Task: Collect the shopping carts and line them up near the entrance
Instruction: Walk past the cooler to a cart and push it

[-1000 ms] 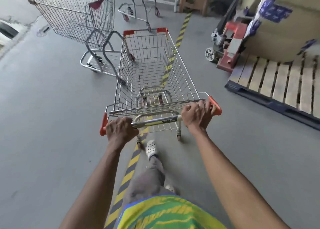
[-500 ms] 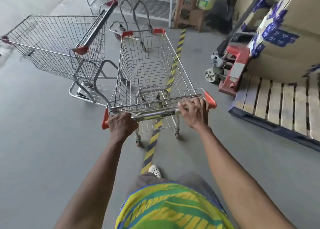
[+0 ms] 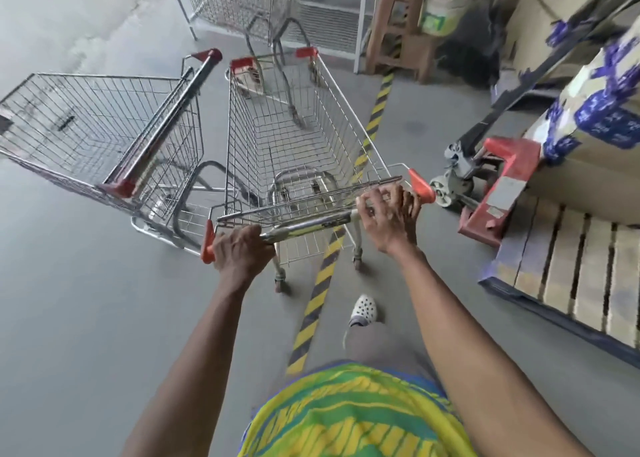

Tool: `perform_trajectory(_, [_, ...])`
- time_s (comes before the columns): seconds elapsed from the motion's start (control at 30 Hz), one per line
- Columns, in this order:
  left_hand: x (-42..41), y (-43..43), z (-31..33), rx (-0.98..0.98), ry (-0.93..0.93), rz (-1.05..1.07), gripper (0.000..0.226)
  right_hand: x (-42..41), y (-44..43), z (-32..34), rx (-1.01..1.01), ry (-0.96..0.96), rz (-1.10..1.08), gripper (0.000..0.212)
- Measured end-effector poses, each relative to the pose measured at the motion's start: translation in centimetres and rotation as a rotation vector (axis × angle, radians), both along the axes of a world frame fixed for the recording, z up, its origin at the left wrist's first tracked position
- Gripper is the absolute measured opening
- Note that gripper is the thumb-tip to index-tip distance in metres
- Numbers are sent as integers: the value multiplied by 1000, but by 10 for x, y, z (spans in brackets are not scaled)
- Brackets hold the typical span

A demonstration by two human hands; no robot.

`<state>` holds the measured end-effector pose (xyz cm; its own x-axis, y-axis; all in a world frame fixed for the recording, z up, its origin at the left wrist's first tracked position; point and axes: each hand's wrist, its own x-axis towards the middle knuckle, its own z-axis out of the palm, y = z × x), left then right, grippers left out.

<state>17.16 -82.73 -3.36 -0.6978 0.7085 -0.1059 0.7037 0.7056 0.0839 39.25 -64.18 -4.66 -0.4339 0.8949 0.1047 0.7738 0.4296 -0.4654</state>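
Head view, looking down over both arms.

- Cart (image 3: 298,145): centre of view, on grey floor (image 3: 86,318), nose pointing far. Basket holds nothing visible. Red caps on the front corners and on both handle ends.
- Left hand (image 3: 240,252): fingers wrapped round the handle (image 3: 304,226) at its left end, just beside the red cap. Firm grip.
- Right hand (image 3: 391,217): at the right end of the handle, fingers curled over the bar, thumb beneath. The grip looks looser; blurred.
- Second cart (image 3: 90,124): left of the held one, just beside it, turned crosswise so that its dark handle bar faces the held cart's left wall. Whether they touch, cannot tell.
- Third cart (image 3: 235,3): far, directly ahead. Its lower frame shows through the held cart's front mesh; whether they touch, cannot tell.
- Yellow-black stripe (image 3: 322,276): runs near to far along the floor, passing under the held cart's right side.
- One foot in a white clog (image 3: 363,309) on the floor right of the stripe, behind the cart's rear wheels.
- Right side: pallet jack (image 3: 485,179) with red body, wooden pallet (image 3: 571,259), stacked cartons (image 3: 588,127) with blue print.
- Far right: brown stool (image 3: 398,24), pale bucket (image 3: 445,5) beside it.
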Motion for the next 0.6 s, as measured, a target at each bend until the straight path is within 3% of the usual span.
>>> perform_trajectory(0.2, [-30, 99, 4, 65, -62, -7, 23, -52, 128, 2, -136, -10, 101, 46])
perform_trajectory(0.4, [-63, 174, -1, 174, -71, -125, 75, -101, 233, 0, -85, -66, 118, 46])
perform_trajectory(0.5, [-81, 213, -7, 185, -11, -90, 77, -131, 277, 0, -39, -27, 109, 47])
perform_trajectory(0.6, [-100, 254, -13, 260, 53, -57, 62, -164, 320, 1, -14, 16, 111, 47])
